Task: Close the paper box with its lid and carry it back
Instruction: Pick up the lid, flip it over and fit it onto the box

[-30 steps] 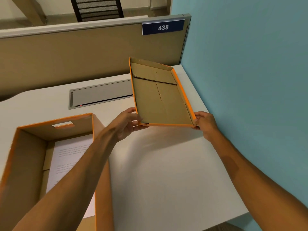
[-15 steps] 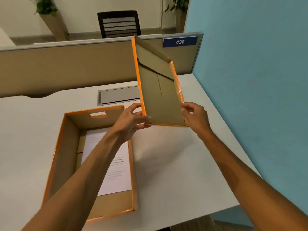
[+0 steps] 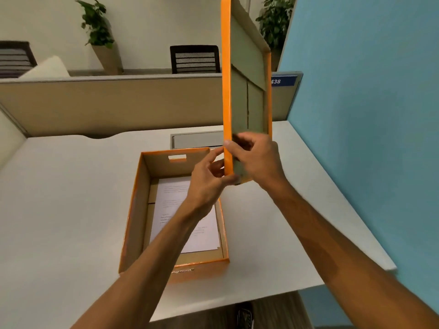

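The orange-edged cardboard lid stands nearly upright in the air, its brown inside facing right, above the far right corner of the box. My left hand pinches its lower left corner. My right hand grips the lower edge from the right. The open paper box sits on the white desk below, orange outside and brown inside, with a printed white sheet lying flat in it. My left forearm crosses over the box and hides part of the sheet.
The white desk ends at a beige partition behind and a blue wall on the right. A grey cable flap lies just behind the box. Chairs and potted plants stand beyond the partition.
The lid has swung up from a slant to nearly upright and moved left toward the box. Both hands have come closer together at its lower end.
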The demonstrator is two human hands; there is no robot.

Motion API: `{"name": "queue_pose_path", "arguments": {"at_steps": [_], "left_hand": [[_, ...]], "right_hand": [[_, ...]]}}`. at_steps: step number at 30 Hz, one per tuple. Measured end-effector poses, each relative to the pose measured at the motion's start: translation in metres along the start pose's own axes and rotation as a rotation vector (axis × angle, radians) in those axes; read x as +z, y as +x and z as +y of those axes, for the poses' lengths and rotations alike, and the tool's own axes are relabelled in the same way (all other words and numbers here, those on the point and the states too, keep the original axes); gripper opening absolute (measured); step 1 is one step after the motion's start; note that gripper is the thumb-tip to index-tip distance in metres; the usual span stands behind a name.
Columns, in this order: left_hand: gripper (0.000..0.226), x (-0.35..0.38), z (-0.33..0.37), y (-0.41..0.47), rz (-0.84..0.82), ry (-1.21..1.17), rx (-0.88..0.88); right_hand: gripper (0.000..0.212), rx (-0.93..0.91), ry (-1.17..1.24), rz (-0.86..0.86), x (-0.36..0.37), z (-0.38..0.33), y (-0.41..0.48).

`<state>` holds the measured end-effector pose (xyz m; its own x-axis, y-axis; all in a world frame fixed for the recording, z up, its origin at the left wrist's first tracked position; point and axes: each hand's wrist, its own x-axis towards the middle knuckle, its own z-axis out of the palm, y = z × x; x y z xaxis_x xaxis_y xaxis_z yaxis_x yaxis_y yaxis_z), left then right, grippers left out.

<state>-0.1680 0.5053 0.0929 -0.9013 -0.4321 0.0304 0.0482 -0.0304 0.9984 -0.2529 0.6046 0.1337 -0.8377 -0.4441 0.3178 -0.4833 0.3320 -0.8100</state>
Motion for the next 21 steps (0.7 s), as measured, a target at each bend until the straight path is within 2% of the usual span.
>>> {"name": "queue_pose_path", "arguments": {"at_steps": [4, 10, 13, 16, 21], "left_hand": [[0.074, 0.009, 0.009, -0.022, 0.047, 0.077, 0.062], [0.073, 0.021, 0.027, -0.036, 0.127, 0.131, 0.171], [0.074, 0.026, 0.029, -0.036, 0.141, 0.187, 0.238], [0.074, 0.028, 0.037, -0.031, 0.119, 0.311, 0.306], [0.057, -0.005, 0.041, -0.009, 0.130, 0.337, 0.335]], "right_hand": [[0.025, -0.008, -0.028, 0.116, 0.008, -0.017, -0.011], [0.028, -0.024, -0.021, 0.239, 0.002, -0.036, -0.011], [0.023, -0.045, 0.001, 0.248, -0.001, -0.038, -0.010], [0.026, -0.060, 0.033, 0.245, -0.016, -0.042, -0.002], [0.035, -0.033, 0.288, 0.132, -0.040, -0.035, 0.010]]}}
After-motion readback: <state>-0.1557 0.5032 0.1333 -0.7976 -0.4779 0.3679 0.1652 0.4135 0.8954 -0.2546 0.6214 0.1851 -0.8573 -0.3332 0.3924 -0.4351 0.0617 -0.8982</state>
